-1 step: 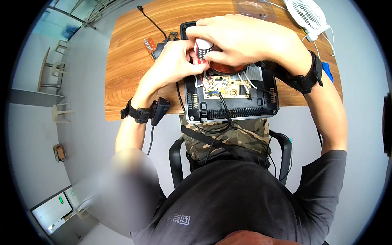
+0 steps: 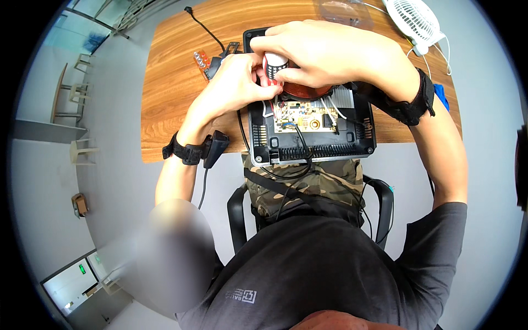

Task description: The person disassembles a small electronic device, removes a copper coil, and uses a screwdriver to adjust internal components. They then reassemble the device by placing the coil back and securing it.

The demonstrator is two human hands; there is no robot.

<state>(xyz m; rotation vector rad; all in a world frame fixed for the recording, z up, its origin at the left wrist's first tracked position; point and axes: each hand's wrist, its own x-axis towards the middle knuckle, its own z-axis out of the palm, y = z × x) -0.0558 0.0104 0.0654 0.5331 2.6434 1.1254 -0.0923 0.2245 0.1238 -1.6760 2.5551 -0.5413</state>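
Roll of tape [image 2: 273,65], white with red and dark print, sits right between our two hands above the opened black appliance housing [image 2: 313,144], and that is where all the action is. Our right hand [image 2: 324,52] arches over the top of it, fingers curled down and closed around the roll, gripping it from above. Our left hand [image 2: 236,82] comes in from the side, fingertips pinched together at the roll's lower edge, though we cannot tell whether they have a loose end or only touch the side. Just beneath the hands we see the copper-coloured coil [image 2: 308,92], and nearer to us the pale circuit board [image 2: 300,122] with a black cable [image 2: 301,143] running off it over the housing's near wall. All this rests at the near edge of the wooden table [image 2: 176,82]; a white fan [image 2: 413,21] stands at the far right corner, and a small orange-and-black tool [image 2: 202,59] lies left of the housing. We judge this as the tape-handling step of work on the open unit; next we need a steady pull with the left fingertips while the right hand holds the roll firm, clear of the wires.
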